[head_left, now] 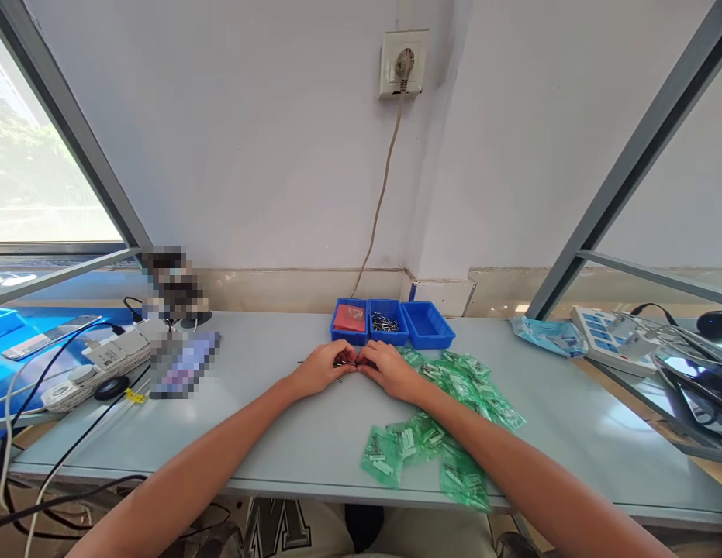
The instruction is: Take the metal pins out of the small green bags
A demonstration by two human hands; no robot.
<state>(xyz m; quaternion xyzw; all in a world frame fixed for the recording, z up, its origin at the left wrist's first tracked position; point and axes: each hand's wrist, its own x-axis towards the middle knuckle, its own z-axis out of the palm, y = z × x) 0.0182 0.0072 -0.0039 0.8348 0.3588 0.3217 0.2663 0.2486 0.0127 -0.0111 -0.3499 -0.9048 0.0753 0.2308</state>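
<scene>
My left hand (319, 370) and my right hand (391, 372) meet over the grey table, fingertips pinched close together. Between them shows a small dark metal piece (347, 363), too small to name. A thin dark piece (338, 380) pokes out below my left fingers. Just beyond my hands stand a blue bin (339, 335) with a red packet (350, 317) in it, a blue bin (389, 339) of small metal parts (385, 322), and an empty blue bin (429, 325). Several green plastic bags (454, 380) with small metal and white pieces lie beside and partly under my right forearm.
On the left lie a power strip (105, 360), cables and a partly blurred purple object (191, 364). To the right are a light blue packet (550, 337), a white power strip (610, 341) and tangled cables. A wall with a plugged socket (403, 66) rises behind the table (267, 457).
</scene>
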